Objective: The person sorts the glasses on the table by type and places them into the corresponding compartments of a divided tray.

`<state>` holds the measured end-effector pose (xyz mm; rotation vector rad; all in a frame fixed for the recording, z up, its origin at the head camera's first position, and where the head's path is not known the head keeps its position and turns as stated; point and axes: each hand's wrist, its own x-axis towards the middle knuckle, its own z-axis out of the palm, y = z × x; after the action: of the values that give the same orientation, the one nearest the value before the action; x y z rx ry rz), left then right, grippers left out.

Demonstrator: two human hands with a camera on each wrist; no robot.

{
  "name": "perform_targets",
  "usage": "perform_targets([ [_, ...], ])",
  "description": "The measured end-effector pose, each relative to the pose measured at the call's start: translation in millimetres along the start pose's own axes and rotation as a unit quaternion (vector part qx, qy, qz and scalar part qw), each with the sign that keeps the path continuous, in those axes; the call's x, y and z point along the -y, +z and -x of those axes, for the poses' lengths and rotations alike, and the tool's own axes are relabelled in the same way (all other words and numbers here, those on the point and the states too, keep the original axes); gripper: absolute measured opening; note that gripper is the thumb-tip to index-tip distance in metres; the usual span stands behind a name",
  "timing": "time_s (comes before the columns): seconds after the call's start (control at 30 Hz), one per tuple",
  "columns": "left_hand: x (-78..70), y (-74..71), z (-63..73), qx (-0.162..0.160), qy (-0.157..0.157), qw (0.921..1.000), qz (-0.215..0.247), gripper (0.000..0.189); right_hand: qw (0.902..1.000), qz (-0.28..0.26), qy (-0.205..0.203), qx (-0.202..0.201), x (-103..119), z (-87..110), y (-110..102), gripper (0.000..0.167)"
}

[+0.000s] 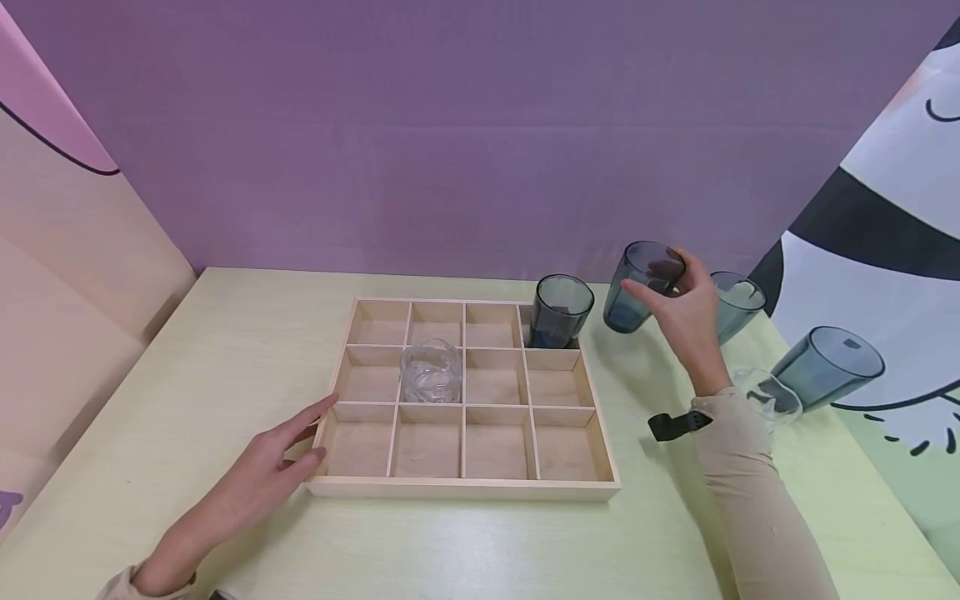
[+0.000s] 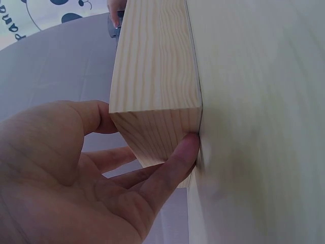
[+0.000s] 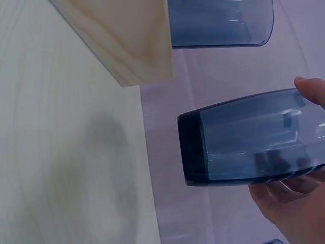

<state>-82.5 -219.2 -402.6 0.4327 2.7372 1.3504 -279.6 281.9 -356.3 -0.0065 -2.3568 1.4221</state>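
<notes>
right grip is narrowed on the upper part of a blue glass, thumb and fingers on opposite sides, which apparently leaves the base unobstructed while the item is suspended above the tabletop, just right of the wooden tray. left grip is relaxed and holds nothing, its fingers bearing on the tray's left wall, presumably as a brace against sliding. a second blue glass stands in the far right compartment, whose dividers probably keep it separated.
</notes>
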Motion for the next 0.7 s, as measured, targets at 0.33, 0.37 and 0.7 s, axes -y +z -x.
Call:
perform_targets([
  [0.33, -0.3, -0.5, 0.6, 0.003, -0.001, 1.0000, 0.003, 0.058, 0.9993, 0.001, -0.032, -0.017, 13, 2.8, -3, 0.074],
  [0.37, -0.2, -0.5, 0.7, 0.004, -0.001, 1.0000, 0.004, 0.058, 0.9993, 0.000, -0.034, -0.017, 15, 3.2, -3, 0.074],
  [0.7, 0.0, -0.3, 0.3, 0.001, -0.002, 1.0000, -0.001, 0.057, 0.9985, 0.000, -0.047, -0.027, 28, 7.3, -6, 0.075],
])
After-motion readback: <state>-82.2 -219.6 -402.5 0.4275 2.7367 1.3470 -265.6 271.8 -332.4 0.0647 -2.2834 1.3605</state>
